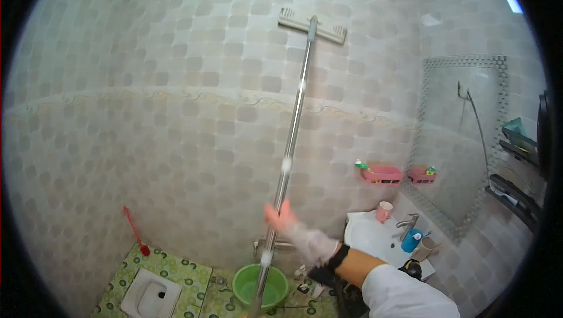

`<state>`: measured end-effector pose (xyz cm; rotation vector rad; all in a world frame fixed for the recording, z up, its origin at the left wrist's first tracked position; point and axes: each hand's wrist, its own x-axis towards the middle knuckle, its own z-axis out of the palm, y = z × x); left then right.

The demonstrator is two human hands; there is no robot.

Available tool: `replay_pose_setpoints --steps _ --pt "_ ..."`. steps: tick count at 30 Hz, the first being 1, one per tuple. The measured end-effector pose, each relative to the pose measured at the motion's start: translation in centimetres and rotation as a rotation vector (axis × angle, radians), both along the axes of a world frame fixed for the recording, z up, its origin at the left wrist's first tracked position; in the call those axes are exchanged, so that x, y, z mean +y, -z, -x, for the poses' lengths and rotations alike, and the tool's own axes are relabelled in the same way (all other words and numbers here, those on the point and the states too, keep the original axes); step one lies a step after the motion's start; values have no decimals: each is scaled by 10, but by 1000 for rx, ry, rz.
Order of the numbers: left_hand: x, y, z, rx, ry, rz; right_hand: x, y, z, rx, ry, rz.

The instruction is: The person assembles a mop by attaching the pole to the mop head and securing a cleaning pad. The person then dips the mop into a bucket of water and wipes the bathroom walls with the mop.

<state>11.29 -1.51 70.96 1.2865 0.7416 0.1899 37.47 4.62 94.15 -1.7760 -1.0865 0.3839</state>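
Note:
My right hand [281,218], in a clear plastic glove or sleeve cover, is wrapped round the metal pole of a flat mop [296,110]. The pole rises from the bottom edge of the view, leaning a little to the right. Its flat, pale head [312,26] lies against the tiled wall, high up. A black band circles my right wrist area below the cover, and the upper sleeve is white. My left hand is out of view, and so is the lower end of the pole.
Behind the pole, a green basin [243,288] stands on the floor. A squat toilet [138,300] and a red brush [143,250] are at the left. On the right are a white sink [363,233], a pink wall basket [381,173], a mirror [457,142] and dark shelves [513,198].

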Motion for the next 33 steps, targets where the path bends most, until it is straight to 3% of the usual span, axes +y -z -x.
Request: replay_pose_setpoints --steps 2,3,5,6,7,8,9,11,13,15,19,21,22,24,26,27,33 --pt "14 -50 -58 -31 46 -87 -23 -72 11 29 54 -133" --pt "21 -87 -87 -49 66 -123 -30 -79 5 15 62 -163" --pt "24 -181 -131 -187 162 -147 -47 -83 -10 -404 209 -423" --pt "15 -233 -144 -220 208 -283 -56 -92 -16 -407 228 -447" --pt "7 -287 -149 -272 346 -399 -67 -103 -23 -191 148 -572" --pt "4 -321 -161 -492 481 -566 -78 -116 -29 25 60 -690" --pt "1 -342 -178 -715 618 -730 -98 -142 -34 47 84 -720" --pt "-15 -365 -257 -515 623 -325 -139 -201 -55 39 162 -710" --pt "-48 -383 -253 -576 650 -423 -163 -248 -99 -112 335 -659" --pt "-71 -391 -243 -691 639 -578 -202 -312 -130 -153 327 -668" --pt "-60 -331 -250 -694 775 -555 -254 -438 -150 -335 484 -593" --pt "-38 -314 -253 -629 807 -571 -264 -470 -151 -360 494 -563" --pt "-28 -309 -252 -551 798 -461 -266 -478 -153 -348 494 -569" --pt "-12 -306 -247 -469 785 -351 -266 -476 -173 -363 531 -594" --pt "-3 -307 -244 -432 718 -57 -259 -452 -204 -355 503 -581" --pt "-4 -304 -241 -422 722 -53 -259 -432 -213 -341 476 -566" --pt "-23 -261 -238 -388 758 -39 -230 -247 -234 -178 447 -562"
